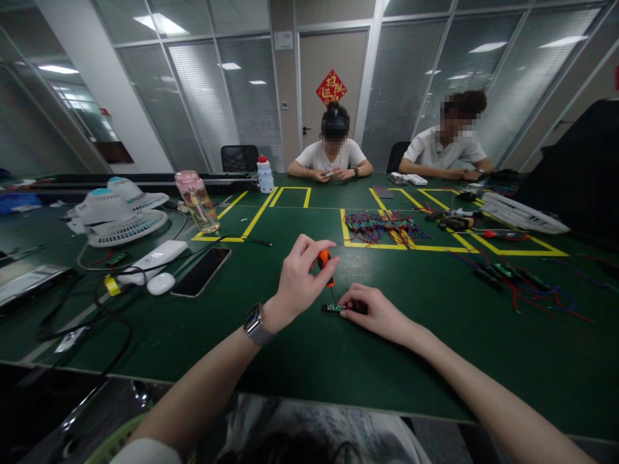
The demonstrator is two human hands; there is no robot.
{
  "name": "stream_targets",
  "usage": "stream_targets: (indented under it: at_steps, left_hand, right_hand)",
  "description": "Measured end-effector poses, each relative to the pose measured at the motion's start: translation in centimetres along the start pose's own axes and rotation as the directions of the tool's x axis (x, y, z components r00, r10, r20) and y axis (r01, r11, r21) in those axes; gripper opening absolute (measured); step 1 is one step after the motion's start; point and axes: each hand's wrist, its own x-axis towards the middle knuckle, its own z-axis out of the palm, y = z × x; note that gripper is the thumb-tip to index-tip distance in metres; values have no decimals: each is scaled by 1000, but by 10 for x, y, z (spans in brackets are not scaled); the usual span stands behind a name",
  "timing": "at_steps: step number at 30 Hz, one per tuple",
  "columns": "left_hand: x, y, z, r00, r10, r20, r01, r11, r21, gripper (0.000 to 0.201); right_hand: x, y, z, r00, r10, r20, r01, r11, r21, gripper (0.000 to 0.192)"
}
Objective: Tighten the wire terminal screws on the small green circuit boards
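My left hand, with a watch on its wrist, has thumb and fingers closed round the orange and black handle of a screwdriver. The screwdriver stands nearly upright, and its thin shaft points down at a small green circuit board lying on the table. Whether the tip touches the board is too small to tell. My right hand rests on the table and pinches the right end of the board between thumb and fingertips.
Wired circuit boards lie in a taped rectangle ahead, more wired boards to the right. A phone, white earbud case, bottle, cables and white fans are on the left. Two people sit across the green table.
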Motion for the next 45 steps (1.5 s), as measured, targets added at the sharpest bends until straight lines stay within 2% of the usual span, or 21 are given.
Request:
stream_targets:
  at_steps: [2,6,9,18,21,24,27,30,32,36,39,42,43,45]
  left_hand:
    - [-1,-1,0,1000,3,1,-2,1000,-7,20]
    - [-3,-1,0,996,9,87,0,994,-107,34]
    - [-2,-1,0,994,6,112,10,990,-142,38]
    - [6,-5,-4,997,-12,82,20,995,-101,21]
    - [7,-6,-7,989,-30,144,50,990,-133,23]
    - [12,-8,-14,946,-98,309,186,944,-272,35]
    - [19,-11,-22,889,-158,430,352,835,-423,39]
    - [24,-14,-28,854,-158,496,428,755,-497,36]
    - [24,-16,-29,841,-161,517,450,737,-503,33]
    - [24,-17,-27,859,-215,465,431,795,-427,26]
    - [22,-17,-23,903,-240,357,355,883,-306,25]
    - [19,-16,-19,950,-209,234,250,955,-162,23]
    - [18,-15,-18,956,-198,218,235,959,-158,24]
    - [17,-14,-17,948,-209,242,270,928,-255,29]
  right_hand:
    - [0,0,0,1000,-1,-1,1,1000,-3,6]
    - [0,-1,-1,1000,-8,2,8,1000,2,6]
    - [0,-1,0,1000,-8,-1,8,1000,10,7]
    - [0,-2,-1,1000,-1,-1,1,1000,4,7]
    - [0,-2,-1,1000,3,1,-3,1000,9,8]
    - [0,-3,-1,1000,5,3,-5,1000,15,8]
    - [0,-3,-2,1000,2,3,-2,1000,13,9]
    - [0,-2,-1,1000,0,4,-1,1000,4,8]
    - [0,-2,-1,1000,2,6,-2,1000,1,8]
    - [0,-2,-1,1000,4,10,-4,1000,1,8]
    - [0,-1,-1,1000,6,10,-6,1000,3,8]
    - [0,-1,-1,1000,8,12,-8,1000,2,8]
    - [0,-1,-1,1000,9,13,-9,1000,3,8]
    - [0,-1,-2,1000,8,15,-8,1000,7,8]
